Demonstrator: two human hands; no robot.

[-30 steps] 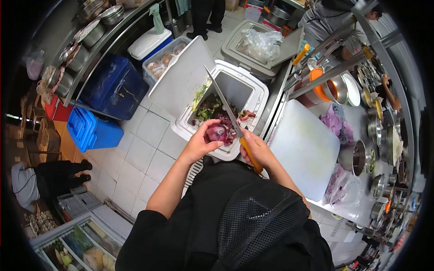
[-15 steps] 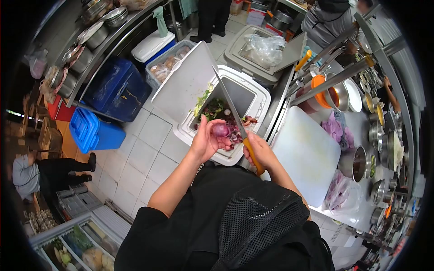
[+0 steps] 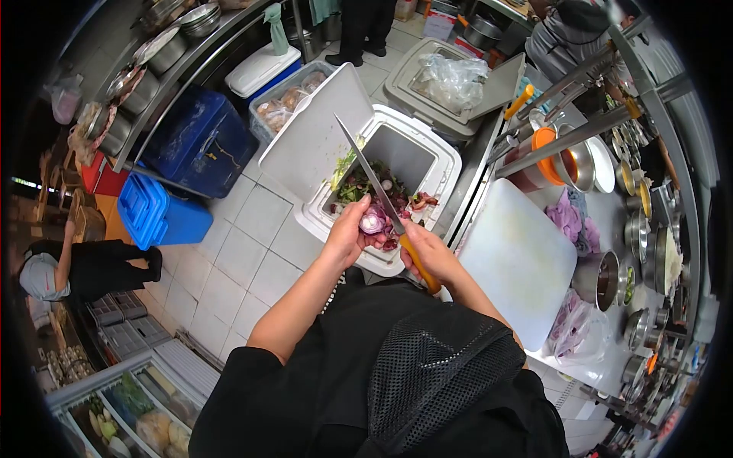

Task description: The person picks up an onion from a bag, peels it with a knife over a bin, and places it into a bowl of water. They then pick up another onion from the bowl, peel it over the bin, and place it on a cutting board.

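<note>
My left hand (image 3: 350,233) is closed around a red onion (image 3: 372,222), its pale cut face turned up. In my right hand (image 3: 430,258) is a knife (image 3: 374,180) with a yellow handle; its long blade points up and to the left, its base close beside the onion. Both hands are over the near edge of an open white bin (image 3: 314,219). Inside the bin lie green and purple vegetable scraps (image 3: 365,183). Some reddish onion skins (image 3: 422,201) rest on its right rim.
To the right, a white cutting board (image 3: 519,259) lies on a steel counter with metal bowls and bags. A second lidded bin (image 3: 412,88) stands behind. Blue containers (image 3: 164,214) sit on the left floor. Other people stand at the far left and at the back.
My left hand has turned the onion and closed more around it, so a pale cut face now shows. The knife tip has swung left. At far left, a person has shifted position.
</note>
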